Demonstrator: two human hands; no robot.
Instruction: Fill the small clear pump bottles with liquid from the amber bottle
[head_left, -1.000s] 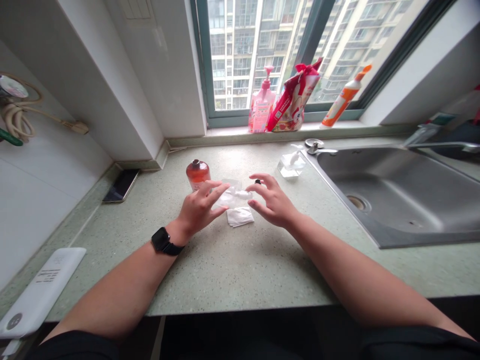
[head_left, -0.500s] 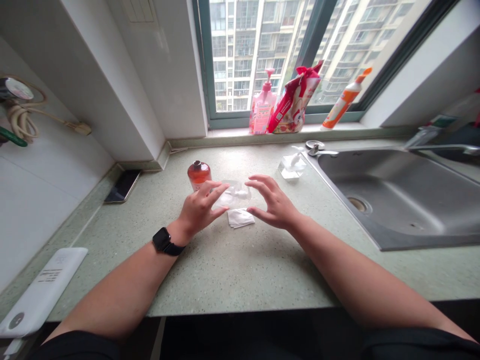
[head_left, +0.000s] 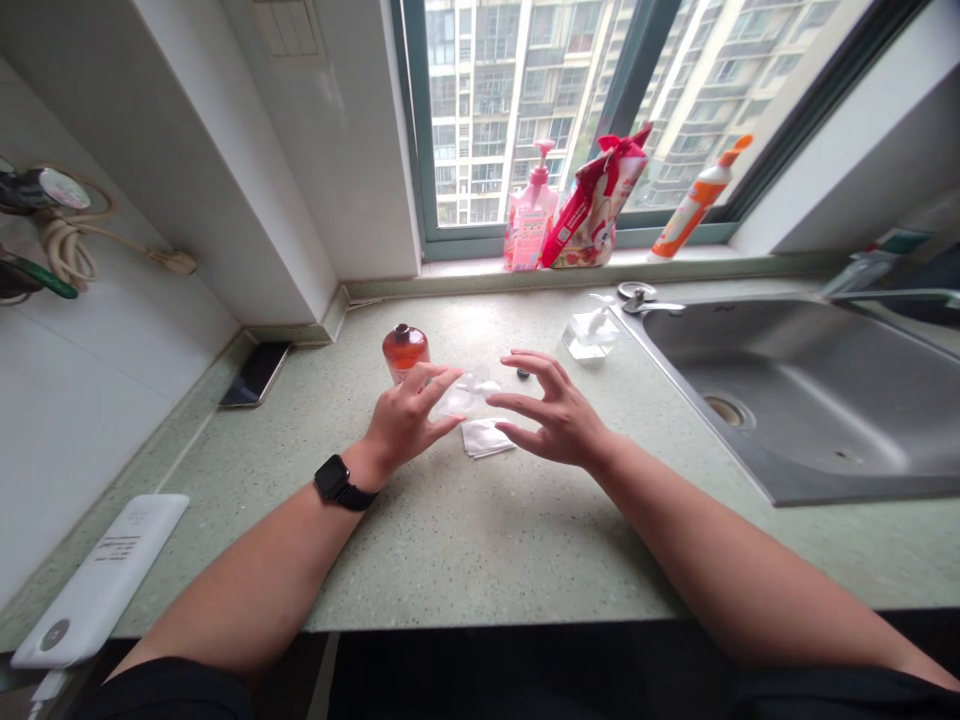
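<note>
My left hand [head_left: 405, 422], with a black watch on its wrist, hovers open over the counter, thumb and fingers apart. Facing it is my right hand [head_left: 559, 412], also open, its fingers spread and curved. Between them lies a crumpled clear plastic piece [head_left: 471, 390], thin and see-through; I cannot tell whether the left fingertips touch it. Just in front of it is a folded white tissue [head_left: 484, 438]. Behind my left hand stands an uncapped amber bottle [head_left: 406, 350] of reddish liquid, its lower part hidden. A small dark cap [head_left: 523, 374] shows behind my right fingers.
A clear pump bottle [head_left: 591, 333] stands beside the steel sink [head_left: 810, 400] at right. A phone [head_left: 255, 374] and white power bank [head_left: 105, 580] lie at left. On the windowsill are a pink pump bottle [head_left: 529, 225], a red bag [head_left: 596, 205] and an orange-white bottle [head_left: 694, 210].
The view has shifted slightly. My right hand's fingers have spread wider, and the dark cap behind them has come into sight. My left hand keeps nearly the same pose.
</note>
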